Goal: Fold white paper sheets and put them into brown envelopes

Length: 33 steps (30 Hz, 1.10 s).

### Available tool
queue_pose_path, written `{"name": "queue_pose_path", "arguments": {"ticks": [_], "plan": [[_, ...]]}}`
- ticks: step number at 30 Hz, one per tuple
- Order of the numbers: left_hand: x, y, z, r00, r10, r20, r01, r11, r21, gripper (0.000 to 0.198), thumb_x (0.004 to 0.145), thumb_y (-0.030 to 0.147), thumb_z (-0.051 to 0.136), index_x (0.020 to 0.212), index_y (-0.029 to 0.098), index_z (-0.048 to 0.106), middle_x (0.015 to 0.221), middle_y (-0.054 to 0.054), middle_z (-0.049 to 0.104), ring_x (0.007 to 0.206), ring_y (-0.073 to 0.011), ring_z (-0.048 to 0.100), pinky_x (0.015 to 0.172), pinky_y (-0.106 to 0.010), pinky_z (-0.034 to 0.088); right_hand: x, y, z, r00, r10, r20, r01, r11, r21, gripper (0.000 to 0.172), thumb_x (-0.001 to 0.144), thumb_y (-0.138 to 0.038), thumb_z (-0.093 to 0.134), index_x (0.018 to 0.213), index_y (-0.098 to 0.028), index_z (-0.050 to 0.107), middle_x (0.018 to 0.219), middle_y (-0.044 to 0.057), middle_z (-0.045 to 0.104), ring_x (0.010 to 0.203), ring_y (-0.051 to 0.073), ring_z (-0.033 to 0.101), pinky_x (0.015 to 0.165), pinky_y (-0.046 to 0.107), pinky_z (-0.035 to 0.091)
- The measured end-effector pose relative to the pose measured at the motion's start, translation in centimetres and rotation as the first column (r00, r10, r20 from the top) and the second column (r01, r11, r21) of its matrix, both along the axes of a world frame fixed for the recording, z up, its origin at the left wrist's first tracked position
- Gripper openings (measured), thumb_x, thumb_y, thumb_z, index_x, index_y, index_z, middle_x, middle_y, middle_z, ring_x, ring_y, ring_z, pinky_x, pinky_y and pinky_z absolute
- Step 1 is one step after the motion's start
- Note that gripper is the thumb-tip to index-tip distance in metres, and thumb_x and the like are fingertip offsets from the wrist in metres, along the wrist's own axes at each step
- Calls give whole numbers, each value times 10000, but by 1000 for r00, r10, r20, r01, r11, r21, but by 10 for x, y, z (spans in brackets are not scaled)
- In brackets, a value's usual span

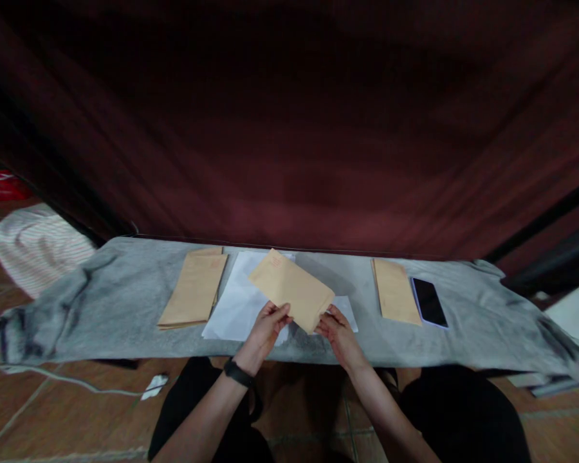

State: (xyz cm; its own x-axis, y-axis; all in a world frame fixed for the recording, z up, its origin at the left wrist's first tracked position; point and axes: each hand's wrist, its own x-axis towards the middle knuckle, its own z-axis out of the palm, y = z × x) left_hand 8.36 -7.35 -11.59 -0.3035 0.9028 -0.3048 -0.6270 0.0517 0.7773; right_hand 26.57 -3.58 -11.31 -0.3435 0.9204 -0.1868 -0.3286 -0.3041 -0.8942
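A tan paper envelope (pixel 294 286) with small red print near its far corner is held tilted above the bench, in front of me. My left hand (pixel 270 325) pinches its near left edge between thumb and fingers. At the lower right end, my right hand (pixel 336 329) grips the envelope's edge with bent fingers. Beneath it lie white paper sheets (pixel 234 308), partly covered by the envelope and my left hand. Another white sheet (pixel 346 312) shows beside my right hand. A stack of tan envelopes (pixel 193 289) rests to the left.
More tan envelopes (pixel 396 292) lie on the right, beside a dark-screened phone (pixel 429 302). A grey cloth (pixel 125 302) covers the narrow bench. Behind it hangs a dark red curtain (pixel 289 141). On the tiled floor at left are a cable (pixel 77 381) and striped fabric (pixel 41 247).
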Motion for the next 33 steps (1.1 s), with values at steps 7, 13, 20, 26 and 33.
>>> {"name": "queue_pose_path", "arguments": {"ticks": [7, 13, 20, 26, 33], "plan": [[-2, 7, 4, 1000, -15, -17, 15, 1000, 22, 460, 532, 284, 960, 871, 161, 675, 803, 9, 705, 697, -97, 659, 628, -198, 556, 6, 7, 15, 999, -1, -54, -1, 999, -41, 465, 711, -459, 762, 1099, -228, 649, 1000, 55, 762, 876, 231, 732, 802, 369, 577], [7, 6, 1, 999, -29, -28, 29, 1000, 9, 475, 504, 291, 969, 860, 165, 681, 818, 4, 709, 690, -99, 651, 625, -207, 561, 2, 10, 13, 995, -66, 70, 58, 993, 102, 360, 727, -465, 728, 996, -228, 696, 910, 16, 760, 801, 209, 693, 702, 329, 576], [4, 4, 7, 995, -84, -47, 85, 996, 15, 450, 549, 281, 951, 887, 149, 686, 830, -14, 704, 700, -107, 653, 654, -225, 547, 4, 16, 12, 992, -66, 105, 51, 989, 142, 347, 738, -485, 734, 979, -237, 696, 903, 3, 744, 784, 192, 672, 657, 298, 560], [8, -1, 12, 890, -347, -295, 350, 936, -45, 352, 733, 488, 810, 767, 166, 671, 690, -34, 682, 605, -156, 644, 551, -255, 481, 14, 32, 10, 963, -189, 190, 123, 942, 312, 349, 783, -517, 678, 981, -229, 684, 923, 16, 736, 851, 201, 653, 795, 336, 539], [9, -16, 31, 79, 190, -979, 336, 919, 206, 473, 809, 447, 759, 1232, 256, 666, 1371, -111, 608, 1321, -313, 503, 1137, -495, 349, 38, 46, 25, 921, -293, 256, 151, 876, 458, 373, 786, -410, 604, 1114, -241, 659, 1093, 44, 727, 1054, 242, 620, 950, 405, 491]]}}
